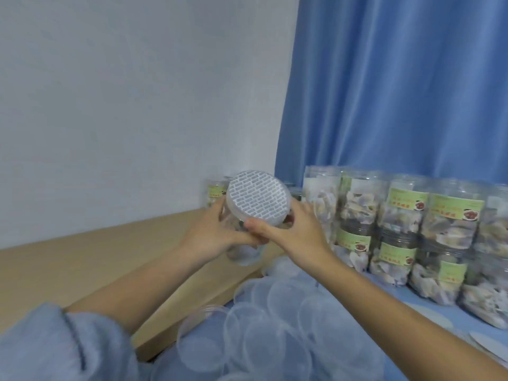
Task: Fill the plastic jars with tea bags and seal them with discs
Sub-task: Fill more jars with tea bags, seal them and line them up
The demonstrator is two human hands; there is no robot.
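The person holds a jar (242, 237) up in front of them, tilted so its mouth faces the camera. A white disc (258, 200) printed with rows of small grey marks covers the mouth. The left hand (211, 235) wraps the jar's body from the left, fingers curled round the clear plastic, thumb across the front. The right hand (291, 229) comes in from the right — its thumb lies against the near rim of the disc and its fingers curl behind the far side, so it grips the jar's top. Both hands are closed on the jar; how hard the right thumb presses cannot be told.

Behind and to the right, filled jars (406, 237) stand stacked in two layers before a blue curtain (398, 86), each with a green label and pale tea bags showing through the walls. A few more jars (215, 192) stand against the white wall (123, 92), partly hidden by the held one.

Below the arms lies a heap of clear round lids (275, 325) on a blue cloth (428, 312). A wooden ledge (82, 259) runs along the left — a blue-grey sleeve (55, 347) covers the left upper arm.
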